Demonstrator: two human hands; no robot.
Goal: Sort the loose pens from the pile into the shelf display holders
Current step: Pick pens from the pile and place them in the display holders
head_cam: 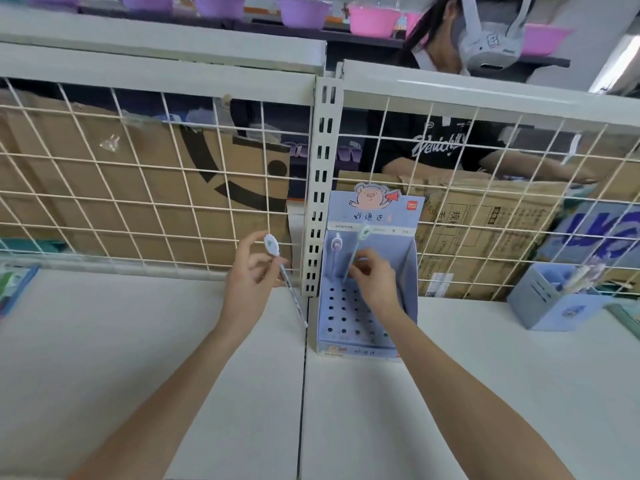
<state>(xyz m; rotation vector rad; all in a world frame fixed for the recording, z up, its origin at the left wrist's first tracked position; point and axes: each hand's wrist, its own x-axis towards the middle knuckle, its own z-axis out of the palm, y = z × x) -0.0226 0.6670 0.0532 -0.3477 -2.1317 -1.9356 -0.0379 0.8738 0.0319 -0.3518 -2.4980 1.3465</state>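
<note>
I am looking down at a white shelf (138, 341) backed by a cream wire grid (145, 174), with cardboard boxes (104, 188) stacked behind it and a person in a dark shirt (433, 143) working on the far side.

Moving from the left, my left hand (247, 282) holds a slim pen (284, 275) between curled fingers and thumb, its oval cartoon topper up and its tip slanting down toward the shelf seam. Just right of the slotted upright (320, 188) stands the blue cardboard display holder (363, 216), its sloped face punched with rows of small holes. One pen with a topper (336, 245) already stands in the back row. My right hand (374, 282) pinches a second, pale green pen (355, 251) by the barrel, over the upper holes; I cannot tell whether the tip has entered a hole yet. Further right sits a smaller blue pen box (550, 299) with several pens in it. The loose pile itself is not in view.

These pens look light, stiff and smooth, so I judge a mid-barrel pinch best, since that keeps the tip steerable. The topper makes them top-heavy and looks easy to snap, so I would not grip there. The cardboard holder may shift if I press hard.
</note>
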